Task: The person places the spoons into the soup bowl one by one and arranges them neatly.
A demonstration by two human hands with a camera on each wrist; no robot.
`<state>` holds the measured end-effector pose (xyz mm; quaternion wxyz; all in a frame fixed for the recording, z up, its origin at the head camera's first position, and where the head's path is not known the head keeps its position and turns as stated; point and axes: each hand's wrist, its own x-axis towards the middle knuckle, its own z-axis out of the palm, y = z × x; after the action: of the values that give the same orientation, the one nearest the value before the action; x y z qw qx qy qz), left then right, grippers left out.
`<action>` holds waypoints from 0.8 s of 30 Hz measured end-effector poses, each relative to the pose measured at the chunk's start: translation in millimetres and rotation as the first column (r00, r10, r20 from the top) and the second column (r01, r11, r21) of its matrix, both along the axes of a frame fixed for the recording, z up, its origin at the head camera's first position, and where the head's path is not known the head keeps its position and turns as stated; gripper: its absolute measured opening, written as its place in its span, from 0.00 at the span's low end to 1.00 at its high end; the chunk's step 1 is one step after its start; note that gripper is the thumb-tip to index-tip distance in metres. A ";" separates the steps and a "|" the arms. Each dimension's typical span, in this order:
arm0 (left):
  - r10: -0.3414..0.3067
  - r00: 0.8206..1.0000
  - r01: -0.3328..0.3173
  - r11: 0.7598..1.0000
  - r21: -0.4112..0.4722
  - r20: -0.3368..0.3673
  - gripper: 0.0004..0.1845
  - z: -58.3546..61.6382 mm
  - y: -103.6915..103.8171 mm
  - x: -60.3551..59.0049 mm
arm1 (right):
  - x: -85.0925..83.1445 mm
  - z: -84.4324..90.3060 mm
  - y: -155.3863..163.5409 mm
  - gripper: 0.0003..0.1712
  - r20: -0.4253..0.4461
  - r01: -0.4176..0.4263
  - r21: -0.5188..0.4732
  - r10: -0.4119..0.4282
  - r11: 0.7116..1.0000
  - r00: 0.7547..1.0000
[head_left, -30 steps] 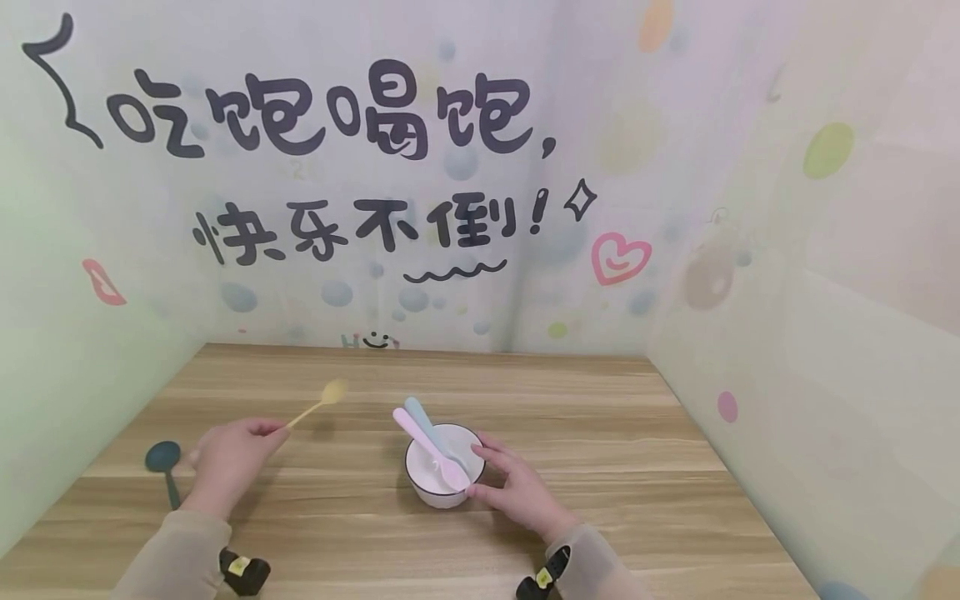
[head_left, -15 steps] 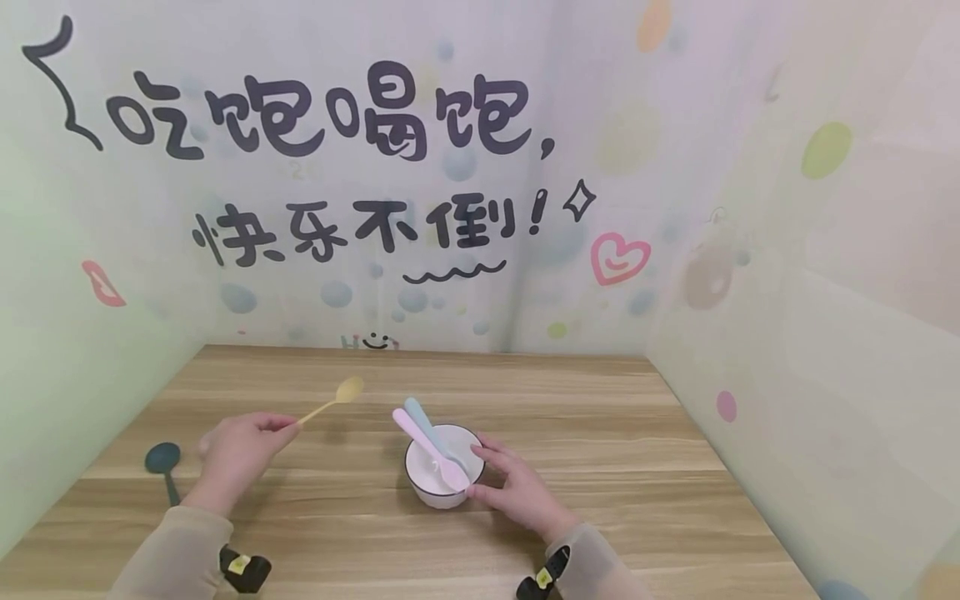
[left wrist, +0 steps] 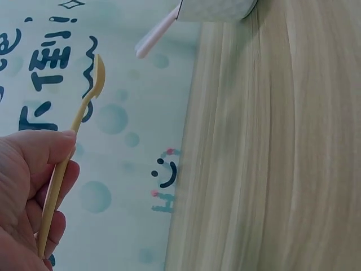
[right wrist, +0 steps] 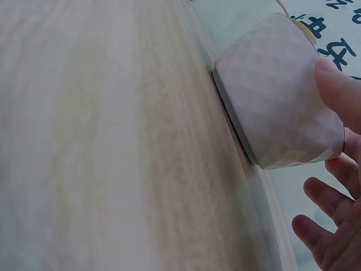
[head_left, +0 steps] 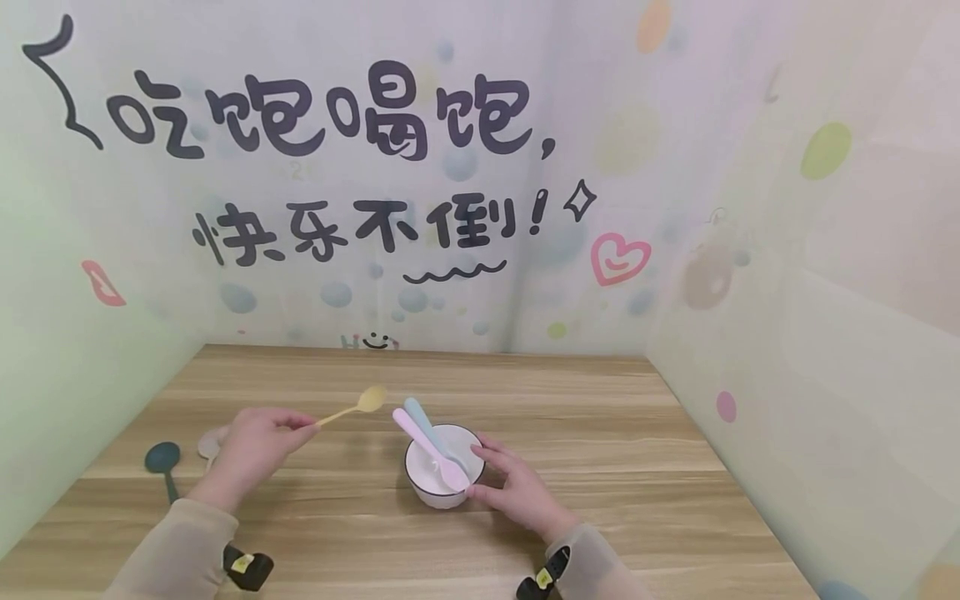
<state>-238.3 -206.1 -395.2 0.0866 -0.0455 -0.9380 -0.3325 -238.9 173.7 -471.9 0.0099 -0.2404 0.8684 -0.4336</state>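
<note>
My left hand (head_left: 258,446) pinches a yellow spoon (head_left: 371,399) by its handle, raised over the table with the bowl end pointing right. In the left wrist view the thumb lies along the spoon's handle (left wrist: 61,169), fingers curled behind. A white bowl (head_left: 437,500) with a dark rim stands upright at the table's middle. Leaning inside it are a pink spoon (head_left: 452,475) and a light blue spoon (head_left: 417,413), handles jutting over the far left rim. My right hand (head_left: 521,492) holds the bowl's right side, thumb and fingertips at the rim.
A dark teal spoon (head_left: 162,457) lies at the table's left. Beside it, a pale round-ended utensil (head_left: 208,445) is partly hidden behind my left hand. The wooden table (head_left: 600,417) is enclosed by a printed back wall (head_left: 450,308) and side walls.
My left hand has moved rightward with the yellow spoon, closer to the bowl, uncovering more of the pale utensil. My right hand and the bowl have stayed in place.
</note>
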 end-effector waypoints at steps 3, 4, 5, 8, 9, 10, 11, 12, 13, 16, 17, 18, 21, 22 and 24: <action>-0.021 1.000 0.021 1.000 -0.002 -0.014 0.12 0.2 1.9 -0.6 | 0.5 0.0 -0.2 0.40 0.001 -0.002 -0.006 0.002 1.000 1.000; -0.029 0.999 0.029 1.000 -0.005 -0.018 0.12 0.4 2.7 -0.7 | 0.5 -0.1 -0.2 0.40 0.000 -0.002 -0.007 0.002 1.000 1.000; -0.036 0.999 0.036 0.999 -0.010 -0.021 0.12 0.6 3.4 -0.9 | 0.3 -0.3 -0.1 0.40 -0.001 -0.002 -0.006 0.002 1.000 1.000; -0.064 0.998 0.063 0.998 -0.032 -0.029 0.11 2.7 6.4 -0.5 | -0.2 -1.0 0.0 0.40 -0.002 -0.003 -0.006 0.003 1.000 1.000; -0.071 0.997 0.069 0.997 -0.046 -0.035 0.10 3.9 7.6 0.0 | -0.3 -1.1 0.0 0.40 -0.001 -0.003 -0.007 0.003 1.000 1.000; -0.077 0.996 0.075 0.995 -0.061 -0.038 0.10 5.1 8.9 0.2 | -0.3 -1.2 0.1 0.40 0.002 -0.004 -0.009 0.004 1.000 1.000; -0.084 0.996 0.081 0.994 -0.076 -0.040 0.10 6.2 10.1 0.6 | -0.2 -1.3 0.1 0.40 0.005 -0.004 -0.012 0.005 1.000 1.000; -0.092 0.995 0.088 0.992 -0.089 -0.039 0.10 7.1 11.4 1.0 | -0.1 -1.3 0.2 0.40 0.008 -0.005 -0.013 0.005 1.000 1.000; -0.094 0.995 0.090 0.991 -0.100 -0.036 0.09 7.9 12.5 1.3 | -0.2 -1.5 0.2 0.40 0.010 -0.006 -0.015 0.006 1.000 1.000; -0.110 0.993 0.107 0.989 -0.105 -0.030 0.08 8.9 16.0 1.4 | -0.5 -1.8 0.4 0.40 0.014 -0.007 -0.018 0.008 1.000 1.000; -0.116 0.993 0.112 0.988 -0.104 -0.030 0.07 8.8 17.1 1.4 | -0.6 -1.8 0.5 0.40 0.012 -0.008 -0.018 0.008 1.000 1.000; -0.120 0.992 0.116 0.988 -0.101 -0.031 0.06 8.6 18.2 1.4 | -0.7 -1.7 0.5 0.41 0.012 -0.008 -0.015 0.008 1.000 1.000; -0.140 0.989 0.135 0.986 -0.093 -0.045 0.04 8.5 21.9 2.0 | -0.5 -1.1 0.5 0.41 0.015 -0.004 -0.012 0.004 1.000 1.000; -0.146 0.988 0.141 0.986 -0.092 -0.052 0.03 8.7 23.2 2.4 | -0.3 -1.1 0.6 0.41 0.016 -0.003 -0.011 0.003 1.000 1.000; -0.156 0.986 0.150 0.984 -0.098 -0.061 0.03 9.6 25.9 3.2 | -0.4 -1.4 0.7 0.41 0.016 -0.003 -0.009 0.003 1.000 1.000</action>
<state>-235.1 -180.2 -385.5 0.0905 -0.1329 -0.9426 -0.2926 -239.3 174.4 -473.3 0.0162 -0.2382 0.8660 -0.4394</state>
